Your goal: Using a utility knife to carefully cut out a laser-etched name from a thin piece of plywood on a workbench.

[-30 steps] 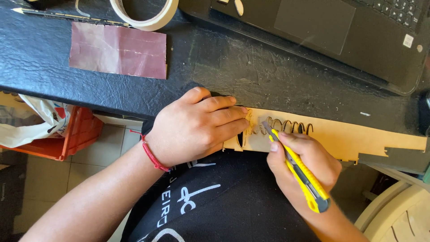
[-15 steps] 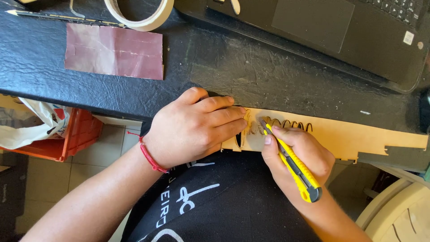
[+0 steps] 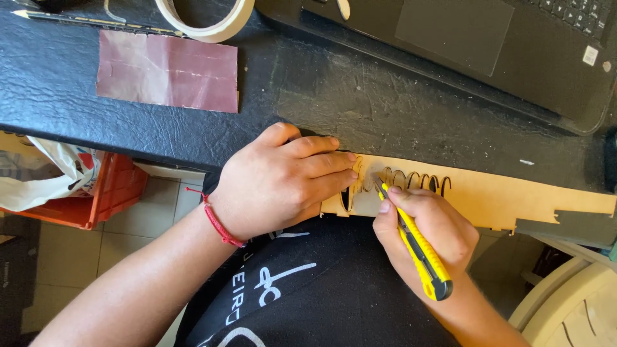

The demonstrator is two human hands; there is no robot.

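Both hands work at the near edge of the black surface (image 3: 385, 122). Left hand (image 3: 276, 183) lies flat, palm down, fingers spread onto the left end of a thin tan board (image 3: 514, 196), pressing it down so it cannot slide; it grips nothing. Right hand (image 3: 430, 225) is closed round a yellow knife (image 3: 418, 247), held like a pen, with the tip down among the curly slots cut in the board just right of the left fingertips. The low, steep hold seems meant to give fine control over the tight curves, and the left fingers sit close to the cut to steady the thin strips there. The board lies along the near edge, its right end reaching well to the right.

Farther off on the left lies a reddish sandpaper sheet (image 3: 167, 71), with a tape roll (image 3: 212, 19) and a pencil (image 3: 90, 21) beyond it. A dark laptop (image 3: 488, 45) fills the far right. Below the surface on the left, an orange crate (image 3: 112, 196) stands on the tiled floor.
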